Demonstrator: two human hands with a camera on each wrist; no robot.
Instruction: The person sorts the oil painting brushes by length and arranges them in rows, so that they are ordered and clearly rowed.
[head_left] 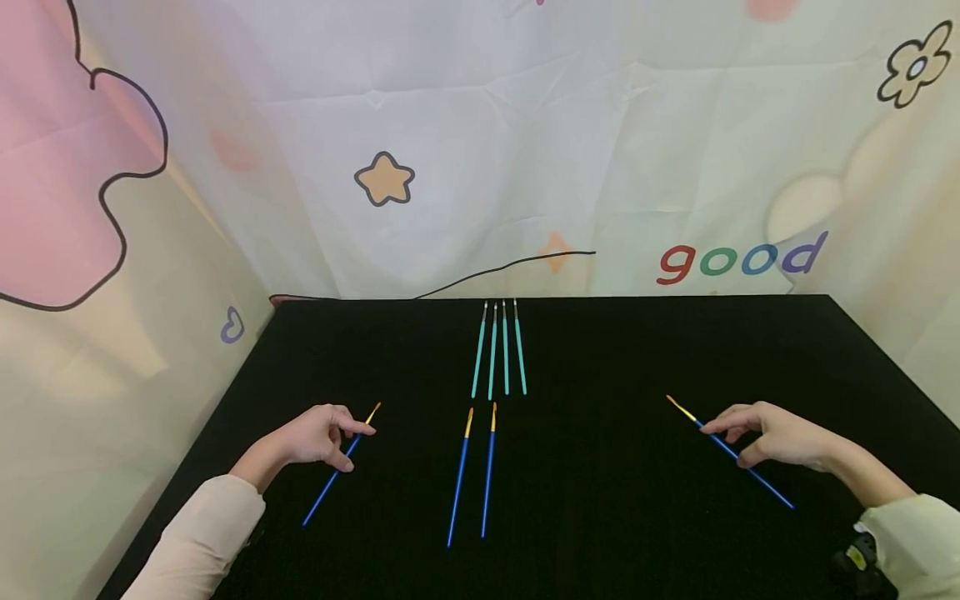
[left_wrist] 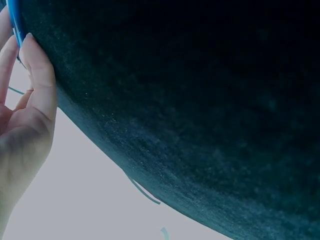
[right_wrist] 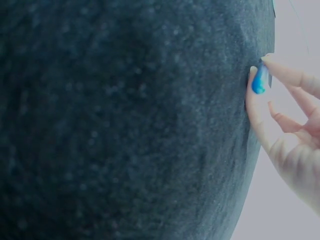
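Thumb and fingers of my left hand [head_left: 318, 435] pinch a slim blue paintbrush [head_left: 322, 496] near its yellow ferrule, tilted with its tip away from me. At the right, my right hand [head_left: 783, 435] pinches another blue paintbrush [head_left: 772, 488], its tip pointing far left. The left wrist view catches the blue handle [left_wrist: 16, 22] at the fingertips, at the top left edge. In the right wrist view, the handle's end [right_wrist: 259, 82] shows between thumb and fingers. Two more blue paintbrushes, one left [head_left: 458, 487] and one right [head_left: 489, 479], lie side by side between the hands.
Several teal paintbrushes [head_left: 492, 358] lie in a row near the far edge of the black table [head_left: 600, 467], tips away from me. Behind it hangs a pale printed cloth [head_left: 480, 167]. A dark device [head_left: 858, 557] sits by the right sleeve.
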